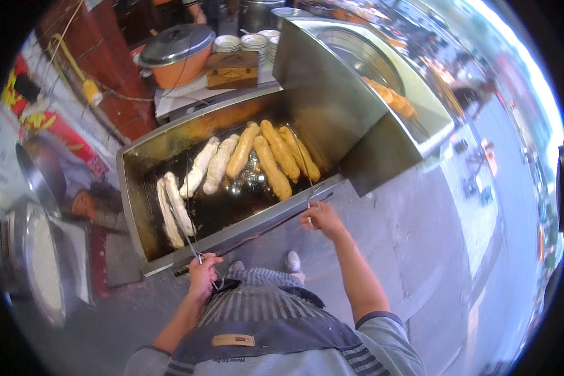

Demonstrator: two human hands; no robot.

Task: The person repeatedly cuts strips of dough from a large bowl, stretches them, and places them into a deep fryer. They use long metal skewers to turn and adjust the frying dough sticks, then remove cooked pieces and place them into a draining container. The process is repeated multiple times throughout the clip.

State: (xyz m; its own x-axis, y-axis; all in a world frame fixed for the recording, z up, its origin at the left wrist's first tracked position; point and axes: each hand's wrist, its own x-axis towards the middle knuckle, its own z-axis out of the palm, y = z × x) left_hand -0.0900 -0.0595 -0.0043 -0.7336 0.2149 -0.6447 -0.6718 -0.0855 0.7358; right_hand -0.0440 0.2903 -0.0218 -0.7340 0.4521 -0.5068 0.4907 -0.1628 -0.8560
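Before me a rectangular metal frying trough (258, 221) holds dark oil with several long dough sticks in it. At the left float two pale, thin dough strips (178, 204). Beside them lie two whitish, puffed sticks (221, 164), and further right several golden fried dough sticks (275, 145). My left hand (203, 275) grips loop-handled metal tongs (193, 246), whose thin arms reach over the pale strips. In my right hand (323, 218) is a second thin metal tool (306, 160), seemingly tongs, reaching to the rightmost golden sticks. Whether either tip touches dough is unclear.
A tall metal splash guard (333, 80) rises at the trough's right, beside fried sticks (392, 98) on a pale counter. Behind stand a lidded orange pot (176, 56), a wooden box (232, 70) and stacked bowls (254, 46). A yellow cable connector (91, 91) hangs left.
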